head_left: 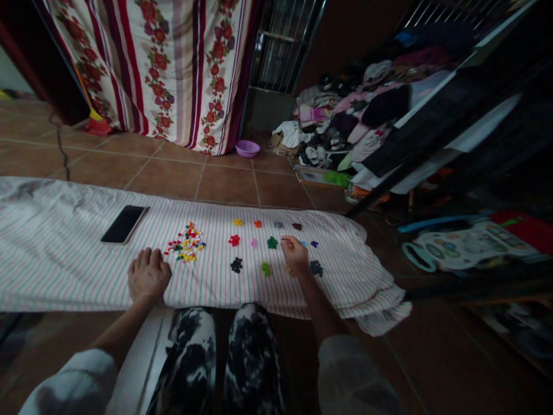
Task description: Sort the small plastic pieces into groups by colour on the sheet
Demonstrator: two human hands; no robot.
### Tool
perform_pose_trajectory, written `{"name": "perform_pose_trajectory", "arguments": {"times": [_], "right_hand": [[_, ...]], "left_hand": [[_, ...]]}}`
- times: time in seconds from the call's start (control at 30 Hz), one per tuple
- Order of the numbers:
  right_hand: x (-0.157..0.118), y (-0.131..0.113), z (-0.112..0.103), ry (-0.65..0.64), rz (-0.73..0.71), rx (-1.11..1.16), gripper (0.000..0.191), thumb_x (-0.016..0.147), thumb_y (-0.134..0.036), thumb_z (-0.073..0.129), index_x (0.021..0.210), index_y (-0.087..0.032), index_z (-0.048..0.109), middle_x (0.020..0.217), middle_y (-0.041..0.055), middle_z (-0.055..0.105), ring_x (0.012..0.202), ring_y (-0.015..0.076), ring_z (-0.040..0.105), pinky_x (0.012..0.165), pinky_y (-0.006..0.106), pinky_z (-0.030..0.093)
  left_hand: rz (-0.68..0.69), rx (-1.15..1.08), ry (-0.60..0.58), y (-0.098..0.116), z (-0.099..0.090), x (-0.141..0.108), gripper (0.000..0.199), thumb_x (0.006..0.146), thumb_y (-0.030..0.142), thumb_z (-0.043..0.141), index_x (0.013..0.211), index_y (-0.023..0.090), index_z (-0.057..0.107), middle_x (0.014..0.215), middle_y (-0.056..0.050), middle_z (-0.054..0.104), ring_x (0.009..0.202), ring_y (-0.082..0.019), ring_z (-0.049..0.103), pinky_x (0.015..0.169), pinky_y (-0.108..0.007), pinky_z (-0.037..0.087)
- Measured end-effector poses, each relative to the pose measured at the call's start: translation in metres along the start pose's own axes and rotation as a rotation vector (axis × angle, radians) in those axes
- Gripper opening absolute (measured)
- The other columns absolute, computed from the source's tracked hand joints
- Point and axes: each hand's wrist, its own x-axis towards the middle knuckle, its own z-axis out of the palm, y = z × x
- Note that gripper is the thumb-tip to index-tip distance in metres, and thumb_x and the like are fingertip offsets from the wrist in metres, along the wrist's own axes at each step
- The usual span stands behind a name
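My left hand rests palm down on the striped cloth, its fingers lying loosely with nothing seen in them. Just right of it lies a mixed pile of small coloured pieces. My right hand is pinched above the single-colour clusters, and whatever is between the fingertips is too small to name. Close to its fingertips is a dark green cluster. Around it sit a pink cluster, a red one, a light green one and a dark blue-grey one. My hand partly hides a light blue cluster and a tan one.
A phone lies on the cloth at left. Along the back row are yellow, orange, grey and dark brown clusters. Beyond are a purple basin, a floral curtain and heaped clothes.
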Motion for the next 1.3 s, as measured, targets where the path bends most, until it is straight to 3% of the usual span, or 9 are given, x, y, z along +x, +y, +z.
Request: {"name": "perform_pose_trajectory", "arguments": {"times": [0.27,0.57,0.83,1.13,1.3], "right_hand": [[0.017,0.049,-0.057,0.167,0.276,-0.305,0.036,0.074,-0.033,0.05,0.096,-0.015,0.073,0.09,0.0094,0.072,0.085,0.0219,0.064,0.081,0.031,0.048],[0.034,0.078,-0.078,0.141,0.484,-0.474,0.03,0.073,-0.021,0.051,0.092,-0.019,0.074,0.094,0.0066,0.073,0.085,0.0201,0.064,0.077,0.027,0.046],[0.042,0.086,-0.08,0.092,0.462,-0.469,0.03,0.07,-0.02,0.051,0.089,-0.019,0.074,0.081,0.0076,0.072,0.077,0.021,0.065,0.073,0.03,0.048],[0.047,0.077,-0.068,-0.032,0.285,-0.644,0.041,0.077,-0.036,0.062,0.112,-0.017,0.069,0.094,0.0119,0.065,0.09,0.0231,0.061,0.08,0.033,0.047],[0.055,0.08,-0.062,-0.067,0.263,-0.718,0.03,0.081,-0.028,0.057,0.104,-0.017,0.072,0.091,0.0117,0.064,0.087,0.0214,0.062,0.079,0.031,0.046]], "left_hand": [[0.008,0.004,-0.012,0.003,-0.005,0.0,0.043,0.089,0.027,0.033,0.122,0.013,0.056,0.133,-0.016,0.054,0.129,-0.028,0.044,0.108,-0.044,0.031],[-0.017,0.008,-0.043,0.004,-0.005,0.0,0.044,0.089,0.027,0.034,0.125,0.013,0.055,0.136,-0.016,0.052,0.131,-0.029,0.043,0.109,-0.045,0.031],[-0.019,-0.008,-0.025,0.004,-0.004,0.0,0.043,0.088,0.027,0.037,0.124,0.013,0.056,0.137,-0.017,0.052,0.132,-0.029,0.042,0.11,-0.046,0.03],[-0.008,0.037,-0.013,0.004,-0.003,0.0,0.044,0.089,0.028,0.034,0.124,0.013,0.056,0.136,-0.016,0.053,0.13,-0.029,0.044,0.108,-0.044,0.032],[-0.009,0.046,-0.015,0.005,-0.003,0.001,0.044,0.09,0.026,0.034,0.124,0.01,0.058,0.135,-0.017,0.054,0.129,-0.029,0.045,0.108,-0.044,0.034]]}}
